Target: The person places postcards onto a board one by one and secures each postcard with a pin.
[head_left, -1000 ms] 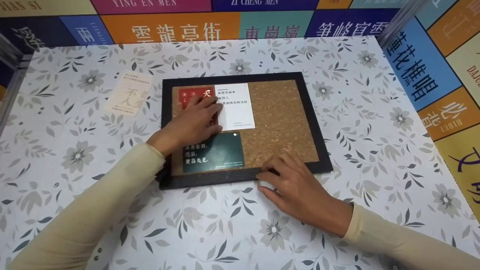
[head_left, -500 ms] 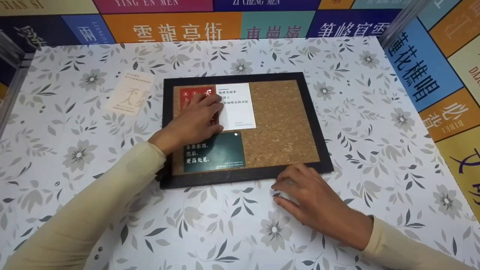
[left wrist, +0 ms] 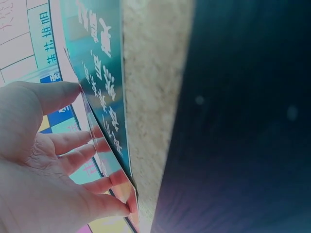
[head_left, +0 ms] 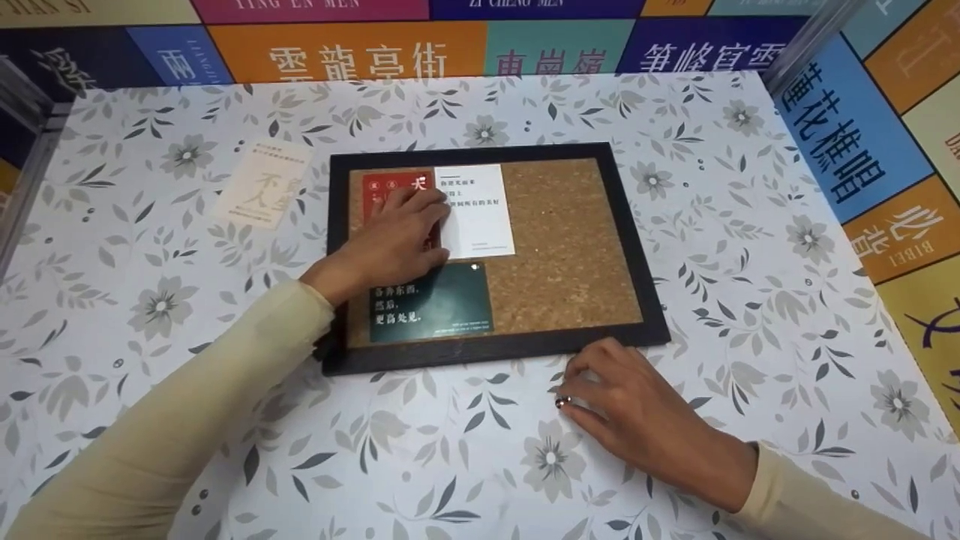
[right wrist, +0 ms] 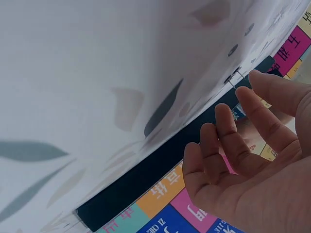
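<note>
My left hand (head_left: 390,236) lies over a red card (head_left: 386,182) on a black-framed corkboard (head_left: 566,247), its fingers pressing down on the card. Right of that card is a white card (head_left: 480,225) with printed text; below sits a dark green card (head_left: 442,304) with white lettering. In the left wrist view, the fingertips touch the red card (left wrist: 116,167). Just off the board's front edge, my right hand (head_left: 637,412) pinches a small shiny metal pin (head_left: 560,403) between thumb and forefinger. Thin metal shanks show at those fingertips in the right wrist view.
A pale cream card (head_left: 262,187) with gold lettering lies left of the board on the flowered tablecloth (head_left: 420,465). Colourful panels (head_left: 345,56) with large characters stand behind the table, and more panels (head_left: 832,142) along its right side.
My right hand has moved off the board's front frame, to the right and nearer me, and the shiny pin now shows at its fingertips. My left hand stays on the red card.
</note>
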Action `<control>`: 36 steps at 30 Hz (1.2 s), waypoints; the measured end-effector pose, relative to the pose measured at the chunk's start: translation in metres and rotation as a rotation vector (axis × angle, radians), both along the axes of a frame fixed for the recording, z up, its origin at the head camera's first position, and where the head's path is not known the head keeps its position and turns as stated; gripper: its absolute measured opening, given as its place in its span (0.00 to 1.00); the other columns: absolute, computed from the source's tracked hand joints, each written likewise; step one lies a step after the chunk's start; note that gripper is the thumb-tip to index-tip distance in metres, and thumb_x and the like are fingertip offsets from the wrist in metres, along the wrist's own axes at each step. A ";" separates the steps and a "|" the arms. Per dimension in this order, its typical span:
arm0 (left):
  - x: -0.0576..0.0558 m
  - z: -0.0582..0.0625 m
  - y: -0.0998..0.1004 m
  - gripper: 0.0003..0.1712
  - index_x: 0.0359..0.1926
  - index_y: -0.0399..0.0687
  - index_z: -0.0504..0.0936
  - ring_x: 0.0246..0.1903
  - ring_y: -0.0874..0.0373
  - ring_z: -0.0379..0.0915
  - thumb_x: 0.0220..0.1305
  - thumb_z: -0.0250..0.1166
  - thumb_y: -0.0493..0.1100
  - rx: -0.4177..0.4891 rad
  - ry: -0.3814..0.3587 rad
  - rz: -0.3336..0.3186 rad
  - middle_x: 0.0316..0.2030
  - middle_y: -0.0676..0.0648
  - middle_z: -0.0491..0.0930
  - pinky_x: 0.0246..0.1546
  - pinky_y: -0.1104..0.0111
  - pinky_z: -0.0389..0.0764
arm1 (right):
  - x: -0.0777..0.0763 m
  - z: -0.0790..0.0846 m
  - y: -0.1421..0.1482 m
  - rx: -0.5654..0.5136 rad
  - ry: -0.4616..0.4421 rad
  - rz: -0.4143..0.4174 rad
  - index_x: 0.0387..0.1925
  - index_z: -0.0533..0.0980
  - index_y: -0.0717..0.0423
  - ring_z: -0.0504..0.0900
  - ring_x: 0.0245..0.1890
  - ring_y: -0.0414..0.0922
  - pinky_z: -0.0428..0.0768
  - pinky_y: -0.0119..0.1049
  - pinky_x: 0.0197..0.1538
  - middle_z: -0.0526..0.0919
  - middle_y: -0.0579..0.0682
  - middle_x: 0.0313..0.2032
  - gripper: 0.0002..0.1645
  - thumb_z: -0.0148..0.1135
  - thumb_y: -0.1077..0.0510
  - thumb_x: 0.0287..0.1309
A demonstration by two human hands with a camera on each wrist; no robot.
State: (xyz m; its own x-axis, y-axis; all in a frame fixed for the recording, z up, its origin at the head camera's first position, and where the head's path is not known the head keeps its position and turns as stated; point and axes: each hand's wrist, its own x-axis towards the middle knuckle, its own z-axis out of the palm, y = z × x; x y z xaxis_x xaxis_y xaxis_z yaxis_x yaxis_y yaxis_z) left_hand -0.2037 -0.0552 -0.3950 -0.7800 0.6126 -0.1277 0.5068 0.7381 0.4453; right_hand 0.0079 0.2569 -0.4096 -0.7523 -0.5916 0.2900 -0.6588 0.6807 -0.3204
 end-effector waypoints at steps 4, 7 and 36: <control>0.000 0.000 0.000 0.40 0.81 0.40 0.70 0.83 0.39 0.48 0.76 0.70 0.48 -0.004 -0.003 0.004 0.83 0.41 0.62 0.84 0.37 0.46 | 0.001 -0.001 -0.001 -0.007 0.010 0.012 0.37 0.90 0.48 0.78 0.47 0.44 0.76 0.43 0.48 0.84 0.43 0.46 0.10 0.85 0.60 0.55; 0.000 0.000 0.000 0.40 0.81 0.40 0.69 0.83 0.39 0.48 0.76 0.70 0.49 -0.005 -0.003 0.004 0.83 0.41 0.61 0.84 0.37 0.46 | 0.002 -0.001 -0.002 -0.011 0.021 0.023 0.36 0.90 0.49 0.78 0.47 0.45 0.76 0.43 0.49 0.84 0.44 0.46 0.10 0.85 0.60 0.54; -0.003 -0.005 -0.002 0.40 0.82 0.39 0.68 0.83 0.37 0.48 0.76 0.67 0.48 0.023 -0.007 -0.007 0.83 0.40 0.61 0.83 0.34 0.44 | -0.004 -0.008 -0.007 -0.001 0.065 -0.003 0.38 0.91 0.50 0.80 0.46 0.46 0.76 0.43 0.44 0.85 0.46 0.43 0.10 0.84 0.63 0.55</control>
State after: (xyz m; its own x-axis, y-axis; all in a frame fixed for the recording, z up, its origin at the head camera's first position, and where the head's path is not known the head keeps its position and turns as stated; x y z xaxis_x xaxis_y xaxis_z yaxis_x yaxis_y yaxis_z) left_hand -0.2065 -0.0573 -0.4001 -0.7749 0.6207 -0.1192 0.5087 0.7244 0.4653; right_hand 0.0044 0.2495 -0.4178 -0.7334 -0.5891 0.3392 -0.6764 0.6823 -0.2774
